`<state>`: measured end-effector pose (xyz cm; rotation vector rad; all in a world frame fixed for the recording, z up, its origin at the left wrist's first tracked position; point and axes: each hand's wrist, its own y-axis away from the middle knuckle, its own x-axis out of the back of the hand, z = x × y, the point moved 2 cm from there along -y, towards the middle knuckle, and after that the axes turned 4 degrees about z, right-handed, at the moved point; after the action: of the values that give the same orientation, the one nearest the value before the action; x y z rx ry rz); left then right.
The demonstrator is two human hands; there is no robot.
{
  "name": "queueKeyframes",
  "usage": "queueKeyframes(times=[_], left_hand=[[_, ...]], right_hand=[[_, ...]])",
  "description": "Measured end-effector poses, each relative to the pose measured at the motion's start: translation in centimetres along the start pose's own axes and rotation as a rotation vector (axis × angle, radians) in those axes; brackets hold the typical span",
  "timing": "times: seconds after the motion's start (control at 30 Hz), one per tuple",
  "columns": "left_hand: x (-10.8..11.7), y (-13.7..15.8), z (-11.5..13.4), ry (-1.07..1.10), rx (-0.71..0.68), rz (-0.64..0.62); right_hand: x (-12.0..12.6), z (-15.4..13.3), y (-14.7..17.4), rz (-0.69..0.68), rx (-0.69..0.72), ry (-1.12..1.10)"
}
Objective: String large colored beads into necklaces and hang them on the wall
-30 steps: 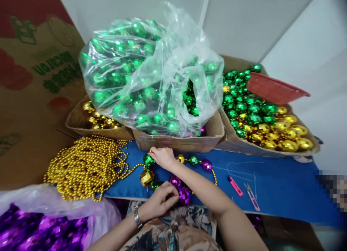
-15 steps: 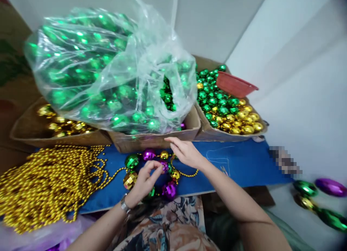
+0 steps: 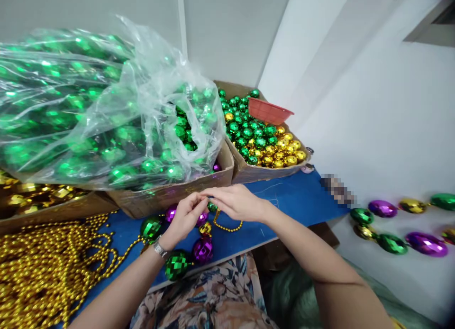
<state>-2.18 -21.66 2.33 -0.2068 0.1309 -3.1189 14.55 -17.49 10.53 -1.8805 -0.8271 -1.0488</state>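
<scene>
My left hand [image 3: 188, 214], with a metal watch on its wrist, is closed in a pinch just above a string of faceted beads. My right hand [image 3: 236, 203] meets it at the fingertips, fingers pressed together and fairly straight. Whatever lies between the fingertips is too small or hidden to make out. Under the hands are a small green bead [image 3: 212, 206], a purple bead [image 3: 202, 219] and a gold bead [image 3: 205, 229]. Larger beads curve around: a purple ball [image 3: 203, 250], a green ball [image 3: 177, 265] and another green ball [image 3: 151, 228]. A thin gold bead chain [image 3: 229, 229] loops beneath my right hand.
Gold bead strands [image 3: 42, 267] lie heaped on the blue table [image 3: 295, 196] at left. Behind stand cardboard boxes [image 3: 170, 196], a clear bag [image 3: 106, 115] of green beads and a red basket [image 3: 270, 112]. Bead garlands [image 3: 393, 243] hang at right.
My hands have come together at the fingertips; before, they were apart. The camera view has turned to the right, bringing more of the hanging garlands into sight.
</scene>
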Motion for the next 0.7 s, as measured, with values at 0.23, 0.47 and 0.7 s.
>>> queueKeyframes(times=[0.23,0.47,0.7], left_hand=[[-1.6,-0.6,0.1,0.096,0.032,-0.118],[-0.9,-0.1,0.1,0.203,0.114,-0.183],[-2.5,0.5,-0.3,-0.084,0.01,-0.194]], right_hand=[[-2.0,0.8,-2.0,-0.131,-0.008,0.17],[-3.0,2.1,-2.3,-0.171,0.025,0.159],[-2.8,-0.4,-6.9,-0.138,0.047,0.381]])
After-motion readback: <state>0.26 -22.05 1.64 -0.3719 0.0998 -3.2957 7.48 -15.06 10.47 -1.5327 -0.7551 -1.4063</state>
